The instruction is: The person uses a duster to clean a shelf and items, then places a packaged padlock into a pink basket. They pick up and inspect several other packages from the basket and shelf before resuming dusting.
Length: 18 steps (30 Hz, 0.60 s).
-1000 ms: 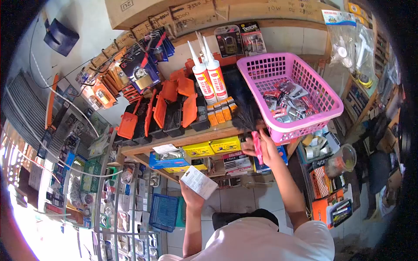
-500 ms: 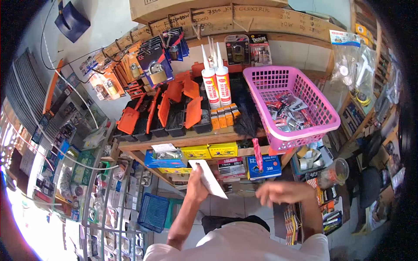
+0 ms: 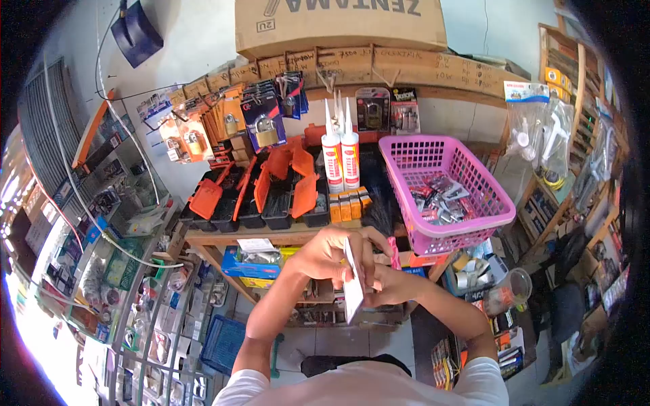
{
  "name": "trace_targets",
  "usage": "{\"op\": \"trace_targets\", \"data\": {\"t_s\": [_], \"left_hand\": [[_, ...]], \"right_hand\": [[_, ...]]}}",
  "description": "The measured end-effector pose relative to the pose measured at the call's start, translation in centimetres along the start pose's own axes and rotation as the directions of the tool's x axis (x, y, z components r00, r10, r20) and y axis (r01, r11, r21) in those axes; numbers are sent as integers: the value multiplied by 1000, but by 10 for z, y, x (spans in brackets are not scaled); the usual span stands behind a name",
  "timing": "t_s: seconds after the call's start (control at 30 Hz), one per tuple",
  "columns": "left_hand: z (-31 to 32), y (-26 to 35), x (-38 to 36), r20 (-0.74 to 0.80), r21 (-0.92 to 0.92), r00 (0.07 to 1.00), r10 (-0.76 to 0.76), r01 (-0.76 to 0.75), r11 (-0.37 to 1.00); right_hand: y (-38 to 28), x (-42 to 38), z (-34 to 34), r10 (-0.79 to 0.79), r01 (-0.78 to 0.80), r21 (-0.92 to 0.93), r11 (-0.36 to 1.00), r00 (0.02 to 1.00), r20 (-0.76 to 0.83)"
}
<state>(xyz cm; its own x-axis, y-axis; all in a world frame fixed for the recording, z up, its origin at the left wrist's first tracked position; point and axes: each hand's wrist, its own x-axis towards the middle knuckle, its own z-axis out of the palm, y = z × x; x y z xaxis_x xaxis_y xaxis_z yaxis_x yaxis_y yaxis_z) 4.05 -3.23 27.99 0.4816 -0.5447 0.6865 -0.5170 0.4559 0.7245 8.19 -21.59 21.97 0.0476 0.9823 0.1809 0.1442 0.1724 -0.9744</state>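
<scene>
Left hand (image 3: 326, 256) pinches white card (image 3: 353, 292) – right hand (image 3: 394, 284) beside it, grip unclear – edge-only hold best keeps faces readable.

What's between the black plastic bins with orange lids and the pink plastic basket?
Two red-and-white sealant tubes, small orange boxes and a black bristly brush; the head view shows them.

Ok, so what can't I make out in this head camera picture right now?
- Print on the card: turned nearly edge-on.
- Some right hand fingertips: behind the card and left hand, so its grip is unclear.
- Labels on the packs in the pink basket: mostly too small, overlapping.
- Top of the cardboard box: cut off by the upper edge.
</scene>
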Motion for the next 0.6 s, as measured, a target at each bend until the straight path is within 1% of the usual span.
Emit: {"op": "trace_targets", "data": {"t_s": [0.03, 0.07, 0.1, 0.13, 0.17, 0.2, 0.23, 0.27, 0.3, 0.33, 0.37, 0.43, 0.47, 0.5, 0.53, 0.57, 0.6], "left_hand": [[-3, 3, 5, 70, 26, 997, -16, 14, 1000], [-2, 12, 15, 104, 39, 994, -17, 13, 999], [-4, 12, 20, 105, 50, 994, -13, 8, 999], [-7, 11, 25, 131, 41, 991, 6, -11, 999], [-9, 13, 32, 159, 34, 987, 25, -31, 999], [-10, 19, 40, 155, 50, 988, 14, -22, 999], [-18, 19, 49, 197, -41, 978, 75, -68, 997], [-26, 20, 53, 114, -56, 993, 28, -22, 998], [-32, 23, 56, 31, -79, 999, -22, 24, 997], [-34, 32, 63, -101, -6, 995, 8, -9, 1000], [-35, 43, 69, -228, 69, 973, 47, -32, 997], [-45, 58, 76, -462, 310, 883, 87, 68, 948], [-59, 55, 78, -566, 265, 818, 100, 66, 962], [-73, 51, 80, -604, 282, 787, 128, 60, 958], [-96, 42, 75, -626, 260, 775, 83, 107, 960], [-101, 44, 76, -647, 238, 761, 40, 151, 960], [-102, 43, 77, -657, 144, 753, -23, 156, 977]], "right_hand": [[-4, 1, -9, 33, -18, -261, 965, 998, 50], [-8, 5, -13, 27, -11, -273, 962, 998, 56], [-12, 9, -15, -79, 91, -125, 988, 992, 97], [-17, 12, -18, -187, 185, 29, 982, 975, 124], [-29, 13, -17, -189, 188, 20, 982, 973, 135], [-47, 11, -11, -81, 77, 124, 989, 996, 29], [-57, 12, -9, 39, -22, 237, 971, 997, -67], [-59, 17, -12, -54, 78, 212, 974, 992, -117], [-67, 22, -12, -59, 82, 205, 975, 992, -116], [-82, 28, -11, -161, 197, 106, 975, 948, -274], [-96, 32, -12, -271, 293, -11, 956, 870, -413], [-122, 35, -17, -257, 253, -80, 964, 813, -523], [-128, 40, -20, -316, 302, -119, 946, 774, -549], [-140, 42, -22, -316, 256, -185, 949, 767, -558], [-146, 48, -22, -388, 329, -208, 921, 731, -561], [-150, 54, -23, -456, 398, -232, 888, 690, -562], [-153, 57, -26, -457, 398, -234, 887, 691, -560]]}}
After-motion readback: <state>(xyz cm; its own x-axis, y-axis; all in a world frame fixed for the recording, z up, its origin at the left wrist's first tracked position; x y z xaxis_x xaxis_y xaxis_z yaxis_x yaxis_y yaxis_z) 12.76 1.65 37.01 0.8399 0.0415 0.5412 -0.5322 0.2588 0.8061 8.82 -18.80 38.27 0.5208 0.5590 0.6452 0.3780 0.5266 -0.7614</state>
